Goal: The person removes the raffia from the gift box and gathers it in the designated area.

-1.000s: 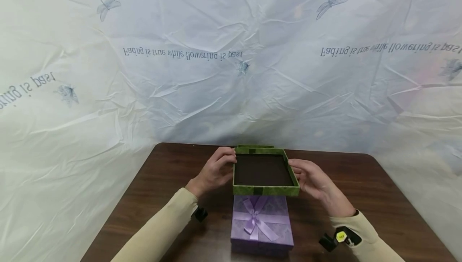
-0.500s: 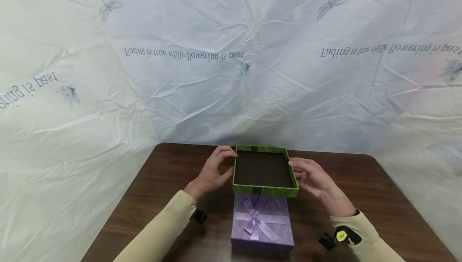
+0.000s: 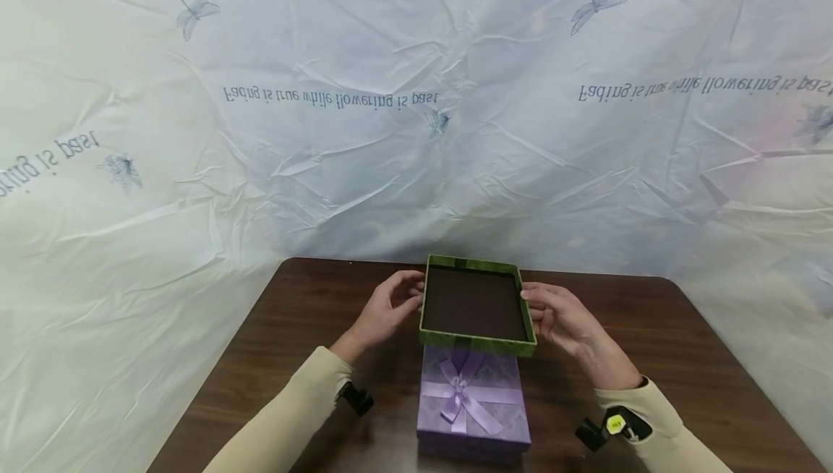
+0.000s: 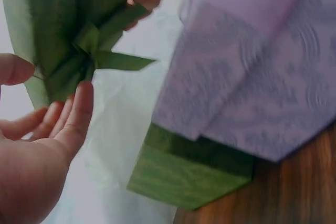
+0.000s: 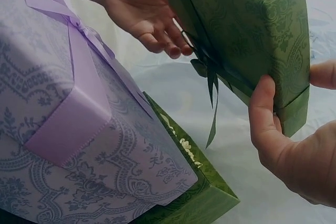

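A shallow green box lid (image 3: 478,303) is held over the table, its dark inside facing up in the head view. A dark green ribbon bow hangs from its underside in the wrist views. My right hand (image 3: 562,321) pinches its right side, thumb and fingers on opposite faces. My left hand (image 3: 384,314) is at its left side, fingers loosely extended and touching or close to the edge. Beneath and beyond the purple box (image 3: 473,404), a green box base (image 5: 210,203) shows in the wrist views, with something cream-coloured inside. The raised lid hides that base in the head view.
The purple box, tied with a lilac ribbon bow, stands on the dark wooden table (image 3: 260,393) close to me. A pale printed sheet (image 3: 364,169) hangs behind the table and at both sides.
The green lid's far edge has risen, tilting it more toward me. My left fingers have slid down from its upper left corner and loosened. The right hand keeps its hold; the purple box is still.
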A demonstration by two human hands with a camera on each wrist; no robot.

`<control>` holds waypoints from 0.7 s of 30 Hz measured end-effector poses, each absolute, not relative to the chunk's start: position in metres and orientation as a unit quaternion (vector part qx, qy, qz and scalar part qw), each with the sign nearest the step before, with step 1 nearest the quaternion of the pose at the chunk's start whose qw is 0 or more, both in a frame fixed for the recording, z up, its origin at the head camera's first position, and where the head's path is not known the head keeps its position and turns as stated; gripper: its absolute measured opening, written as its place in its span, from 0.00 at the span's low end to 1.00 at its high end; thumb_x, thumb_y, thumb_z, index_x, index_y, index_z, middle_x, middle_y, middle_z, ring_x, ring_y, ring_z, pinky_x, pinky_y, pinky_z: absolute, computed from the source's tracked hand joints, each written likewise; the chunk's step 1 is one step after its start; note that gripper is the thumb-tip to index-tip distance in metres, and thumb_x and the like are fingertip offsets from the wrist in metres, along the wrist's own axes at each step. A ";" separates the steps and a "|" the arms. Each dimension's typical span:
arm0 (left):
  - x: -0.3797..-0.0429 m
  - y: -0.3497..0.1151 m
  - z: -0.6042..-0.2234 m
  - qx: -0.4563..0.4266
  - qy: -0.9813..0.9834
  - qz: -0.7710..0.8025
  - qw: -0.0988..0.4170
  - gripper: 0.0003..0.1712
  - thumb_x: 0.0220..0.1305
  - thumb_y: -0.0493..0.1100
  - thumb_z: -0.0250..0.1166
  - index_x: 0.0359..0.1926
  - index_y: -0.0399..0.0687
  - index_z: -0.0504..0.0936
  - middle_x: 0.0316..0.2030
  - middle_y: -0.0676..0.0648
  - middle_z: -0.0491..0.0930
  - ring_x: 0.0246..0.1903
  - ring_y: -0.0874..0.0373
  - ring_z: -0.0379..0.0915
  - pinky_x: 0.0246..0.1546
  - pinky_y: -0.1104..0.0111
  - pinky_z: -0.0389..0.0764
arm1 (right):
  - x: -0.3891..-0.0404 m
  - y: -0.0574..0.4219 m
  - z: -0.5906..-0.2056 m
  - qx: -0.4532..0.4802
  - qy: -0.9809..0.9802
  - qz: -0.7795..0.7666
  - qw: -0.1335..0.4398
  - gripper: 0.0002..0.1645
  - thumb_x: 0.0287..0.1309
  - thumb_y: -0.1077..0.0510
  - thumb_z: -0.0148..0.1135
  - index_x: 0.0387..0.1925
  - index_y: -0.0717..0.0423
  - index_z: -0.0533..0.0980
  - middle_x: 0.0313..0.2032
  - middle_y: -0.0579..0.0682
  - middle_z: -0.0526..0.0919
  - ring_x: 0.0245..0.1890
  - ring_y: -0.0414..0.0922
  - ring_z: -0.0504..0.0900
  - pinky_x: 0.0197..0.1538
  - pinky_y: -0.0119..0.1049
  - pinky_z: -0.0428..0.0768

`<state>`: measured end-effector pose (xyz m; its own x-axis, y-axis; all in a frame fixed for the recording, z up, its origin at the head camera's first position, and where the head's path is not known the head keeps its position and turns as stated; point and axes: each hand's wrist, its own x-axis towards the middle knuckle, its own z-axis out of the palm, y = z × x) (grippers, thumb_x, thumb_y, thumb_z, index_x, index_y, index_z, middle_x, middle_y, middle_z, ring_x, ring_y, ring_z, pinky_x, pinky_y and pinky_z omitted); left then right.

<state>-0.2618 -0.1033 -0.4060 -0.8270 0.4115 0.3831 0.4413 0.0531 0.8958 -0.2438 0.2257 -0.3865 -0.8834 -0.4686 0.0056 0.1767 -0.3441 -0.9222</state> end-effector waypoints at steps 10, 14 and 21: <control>-0.264 -0.102 -0.407 -0.218 -0.648 -0.719 -0.122 0.27 0.72 0.37 0.53 0.67 0.29 0.61 0.49 0.43 0.72 0.44 0.62 0.75 0.45 0.67 0.80 | -0.243 0.225 -0.385 -0.124 0.561 -0.797 0.190 0.27 0.71 0.64 0.48 0.65 0.71 0.54 0.44 0.52 0.85 0.40 0.45 0.86 0.45 0.43 0.85; -0.261 -0.101 -0.404 -0.190 -0.626 -0.742 -0.147 0.27 0.73 0.39 0.54 0.66 0.28 0.62 0.44 0.49 0.74 0.42 0.62 0.76 0.41 0.67 0.80 | -0.242 0.225 -0.383 -0.124 0.565 -0.795 0.184 0.27 0.70 0.64 0.49 0.65 0.70 0.56 0.44 0.51 0.85 0.39 0.45 0.86 0.45 0.43 0.85; -0.259 -0.100 -0.401 -0.159 -0.608 -0.759 -0.170 0.24 0.72 0.41 0.56 0.60 0.27 0.67 0.38 0.50 0.81 0.35 0.60 0.80 0.36 0.67 0.82 | -0.239 0.225 -0.384 -0.125 0.577 -0.789 0.171 0.24 0.69 0.65 0.51 0.63 0.67 0.60 0.42 0.49 0.86 0.35 0.41 0.86 0.42 0.41 0.86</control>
